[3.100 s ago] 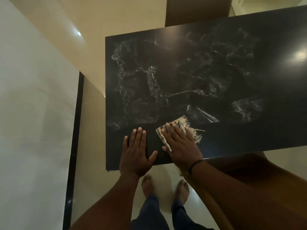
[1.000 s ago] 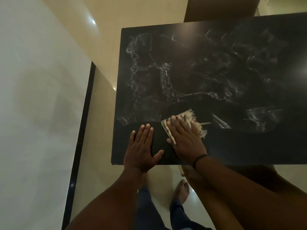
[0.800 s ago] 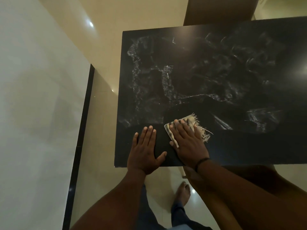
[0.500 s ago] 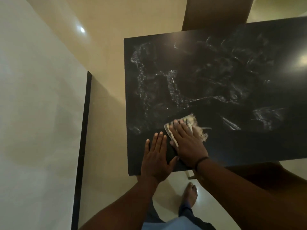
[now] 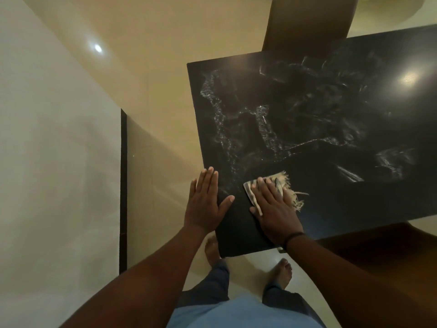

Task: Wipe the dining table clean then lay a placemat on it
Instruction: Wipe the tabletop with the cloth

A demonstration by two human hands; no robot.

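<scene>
The right hand [image 5: 274, 209] lies flat, fingers straight, pressing a small striped cloth with frayed threads [image 5: 281, 185] onto the shiny black table [image 5: 331, 114]. At nine o'clock from it, the left hand [image 5: 205, 202] rests flat and spread on the table's edge. White smears sit at twelve o'clock

black table [image 5: 331, 129] | smeared streaks [image 5: 262, 129] | fringed cloth [image 5: 286, 185] near front edge | on tiled floor [image 5: 160, 74]
</scene>
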